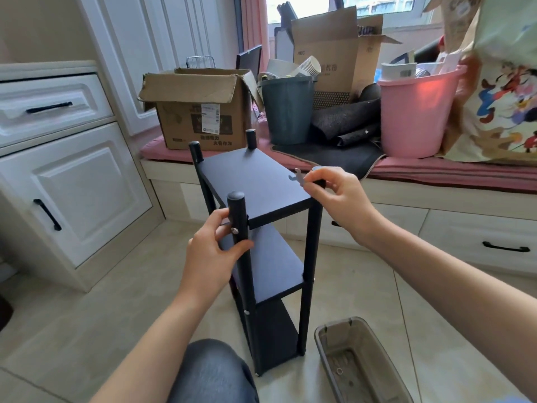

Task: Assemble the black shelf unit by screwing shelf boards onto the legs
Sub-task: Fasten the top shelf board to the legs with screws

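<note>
Grey tray on floor w/ washer inside

Setting: room in a home, likely a bedroom or living area. Evidence: white panelled cabinets with black handles on the left; tiled floor; window seat with a pink cushion under a window with pink curtain; drawers built in below the seat. Household clutter on the seat: open cardboard boxes, grey bin with paper cups, pink bucket, cartoon-print bag.
</note>
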The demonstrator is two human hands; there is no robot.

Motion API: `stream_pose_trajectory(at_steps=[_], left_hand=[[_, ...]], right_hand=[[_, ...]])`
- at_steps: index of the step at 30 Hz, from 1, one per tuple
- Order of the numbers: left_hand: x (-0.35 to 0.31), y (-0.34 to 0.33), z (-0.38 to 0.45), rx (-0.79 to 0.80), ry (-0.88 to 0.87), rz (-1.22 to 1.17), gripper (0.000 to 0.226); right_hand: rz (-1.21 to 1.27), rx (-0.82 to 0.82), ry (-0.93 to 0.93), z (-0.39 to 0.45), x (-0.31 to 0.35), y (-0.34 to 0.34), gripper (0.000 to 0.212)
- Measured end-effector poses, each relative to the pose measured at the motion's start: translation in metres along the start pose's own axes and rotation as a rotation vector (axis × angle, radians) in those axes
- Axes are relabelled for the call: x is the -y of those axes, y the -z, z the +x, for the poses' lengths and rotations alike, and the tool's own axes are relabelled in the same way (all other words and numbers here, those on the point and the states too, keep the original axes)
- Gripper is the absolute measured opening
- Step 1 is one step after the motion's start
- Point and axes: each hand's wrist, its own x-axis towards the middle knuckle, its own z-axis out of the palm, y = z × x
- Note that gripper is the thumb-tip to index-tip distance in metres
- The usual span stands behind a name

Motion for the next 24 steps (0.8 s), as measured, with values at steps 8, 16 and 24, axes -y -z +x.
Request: stream_pose_trajectory(at_steps=[8, 16, 24], left_hand=[[0.024, 0.025, 0.029, -0.055, 0.044, -0.010, 0.060], [0.032, 0.036, 0.051, -0.067, 0.090, -0.029, 0.058], [0.038, 0.039, 0.066, -0.199, 0.144, 0.017, 0.043]], right_hand=[[0.202, 0.061, -0.044, -0.020, 0.011, -0.002, 0.013], [0.216, 0.059, -0.019, -0.029, 0.014, -0.014, 0.022], [0.179, 0.083, 0.026, -0.035, 0.023, -0.033, 0.027]])
